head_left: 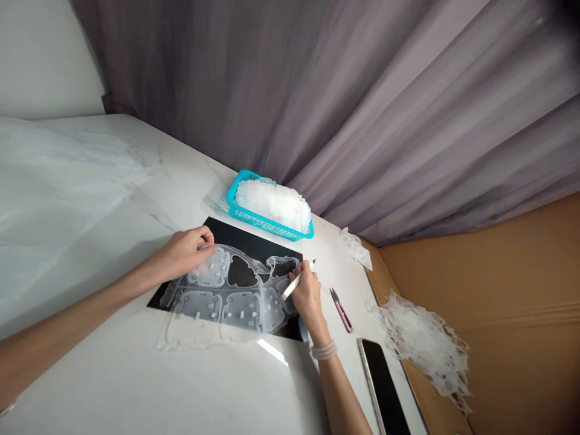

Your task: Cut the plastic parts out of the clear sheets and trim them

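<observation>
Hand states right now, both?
Left hand: open, fingers resting on the clear sheet.
Right hand: closed, holding a white-handled knife.

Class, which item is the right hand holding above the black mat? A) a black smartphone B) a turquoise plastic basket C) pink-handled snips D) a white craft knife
D: the right hand grips the slim white craft knife, while the pink-handled snips lie apart from it.

head-worn; faces forward, down; close above left hand [181, 254], right hand [308, 296] (frame tilted)
</observation>
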A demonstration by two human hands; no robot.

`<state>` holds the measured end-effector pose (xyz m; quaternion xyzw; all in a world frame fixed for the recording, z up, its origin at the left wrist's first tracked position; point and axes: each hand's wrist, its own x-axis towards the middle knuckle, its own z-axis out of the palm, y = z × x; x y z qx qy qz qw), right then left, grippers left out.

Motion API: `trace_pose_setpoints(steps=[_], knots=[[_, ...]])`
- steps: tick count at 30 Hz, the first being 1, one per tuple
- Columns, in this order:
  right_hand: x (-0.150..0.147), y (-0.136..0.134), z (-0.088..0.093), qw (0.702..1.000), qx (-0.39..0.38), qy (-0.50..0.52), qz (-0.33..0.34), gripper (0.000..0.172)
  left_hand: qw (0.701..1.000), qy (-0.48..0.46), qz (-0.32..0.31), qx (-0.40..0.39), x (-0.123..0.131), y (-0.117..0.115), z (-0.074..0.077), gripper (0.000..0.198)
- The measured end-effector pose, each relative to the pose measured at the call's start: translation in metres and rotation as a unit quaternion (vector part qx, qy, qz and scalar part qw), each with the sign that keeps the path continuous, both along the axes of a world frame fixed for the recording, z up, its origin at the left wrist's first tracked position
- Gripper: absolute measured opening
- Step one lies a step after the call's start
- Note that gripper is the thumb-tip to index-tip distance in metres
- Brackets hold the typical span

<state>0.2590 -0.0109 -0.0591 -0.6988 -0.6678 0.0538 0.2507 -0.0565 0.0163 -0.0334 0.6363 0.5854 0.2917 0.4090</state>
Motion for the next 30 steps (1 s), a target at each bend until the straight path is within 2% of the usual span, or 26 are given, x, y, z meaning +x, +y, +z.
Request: trace_pose_setpoints(steps=[2,5,10,13,16,17,19,21,23,24,26,28,30], knots=[[-0.001,-0.011,-0.004,1.000,0.010,-0.024,0.001,0.009,1.000,-0.029,0.009,-0.007,0.001,0.001,-0.002,0.018],[0.014,-0.017,-0.003,0.998,0.021,-0.054,0.003,0.014,0.999,-0.042,0.026,0.013,0.010,0.003,-0.010,0.017],[0.062,0.001,0.012,0.994,0.014,-0.106,0.007,0.011,0.997,-0.071,0.023,0.034,0.038,0.017,-0.024,0.014],[0.084,0.007,0.019,0.992,0.020,-0.126,-0.022,0.004,0.995,-0.056,0.017,0.084,0.044,0.026,-0.019,0.017],[0.087,0.002,0.027,0.987,0.037,-0.136,-0.072,0.011,0.988,-0.020,0.009,0.150,0.031,0.024,-0.008,0.027],[0.082,-0.001,0.030,0.986,0.040,-0.134,-0.086,0.016,0.985,-0.005,-0.006,0.171,0.024,0.019,-0.006,0.030],[0.064,-0.011,0.038,0.992,0.041,-0.078,-0.094,0.031,0.971,0.048,-0.082,0.219,0.006,0.006,-0.009,0.032],[0.033,-0.018,0.047,0.995,0.031,0.059,-0.069,0.046,0.922,0.145,-0.206,0.294,-0.010,-0.007,-0.019,0.036],[-0.005,-0.022,0.054,0.976,0.007,0.216,-0.017,0.055,0.861,0.229,-0.281,0.356,-0.020,-0.018,-0.032,0.041],[-0.026,-0.022,0.055,0.962,-0.008,0.272,0.009,0.056,0.842,0.256,-0.292,0.375,-0.023,-0.022,-0.038,0.042],[-0.063,-0.019,0.054,0.935,-0.046,0.348,0.052,0.051,0.822,0.287,-0.285,0.400,-0.024,-0.026,-0.046,0.043],[-0.093,-0.014,0.049,0.917,-0.087,0.380,0.086,0.044,0.815,0.299,-0.274,0.415,-0.023,-0.026,-0.047,0.043],[-0.113,-0.011,0.042,0.914,-0.117,0.374,0.107,0.038,0.810,0.306,-0.269,0.422,-0.022,-0.025,-0.042,0.042]])
